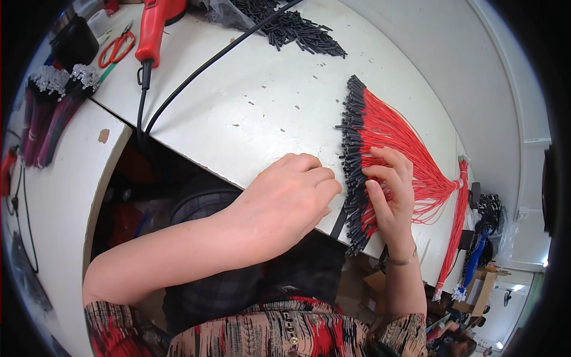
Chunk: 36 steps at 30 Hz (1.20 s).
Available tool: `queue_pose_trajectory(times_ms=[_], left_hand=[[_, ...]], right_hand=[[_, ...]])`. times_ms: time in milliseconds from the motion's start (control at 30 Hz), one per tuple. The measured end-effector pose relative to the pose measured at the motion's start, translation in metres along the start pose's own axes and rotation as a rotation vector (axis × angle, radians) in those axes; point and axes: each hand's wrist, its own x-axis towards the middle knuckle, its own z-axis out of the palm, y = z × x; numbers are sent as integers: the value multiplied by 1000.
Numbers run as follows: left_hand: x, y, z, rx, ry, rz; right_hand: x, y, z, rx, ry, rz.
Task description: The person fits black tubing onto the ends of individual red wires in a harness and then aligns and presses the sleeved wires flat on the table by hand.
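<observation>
A fan of thin red wires (401, 128) lies on the white table, its ends fitted with short black sleeves (352, 143) along the left side. Toward the right the wires gather into a tied neck, next to a narrow red bundle (457, 223). My right hand (392, 184) curves over the sleeved ends, thumb and index finger close together on the red wires. Just left of the sleeves, my left hand (291, 193) is closed with its fingers curled under; its fingertips and anything in them are hidden. One black strip (339, 225) lies below it at the table edge.
A pile of loose black tubes (297, 35) lies at the far edge. At the upper left are a red heat gun (154, 35) with a black cord (208, 71), orange-handled scissors (117, 49), a black cup (74, 41) and dark purple wire bundles (50, 122). Blue wires (476, 259) hang at the right.
</observation>
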Motion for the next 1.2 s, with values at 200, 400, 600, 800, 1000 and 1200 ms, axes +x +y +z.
queue_pose_trajectory(times_ms=[200, 400, 600, 800, 1000, 1200], left_hand=[[1, -1, 3, 0, 14, 15], [1, -1, 4, 17, 8, 9], [2, 0, 3, 18, 1, 2], [2, 0, 3, 13, 3, 4], [4, 1, 3, 9, -3, 8], [6, 1, 4, 12, -12, 7]], right_hand=[[1, 2, -1, -2, -16, -22], [3, 0, 1, -9, -27, -10], [5, -2, -2, -54, -56, -17], [8, -2, -4, -67, -62, -31], [8, 1, -2, -48, -37, -48], [7, 4, 0, -24, -33, -43]])
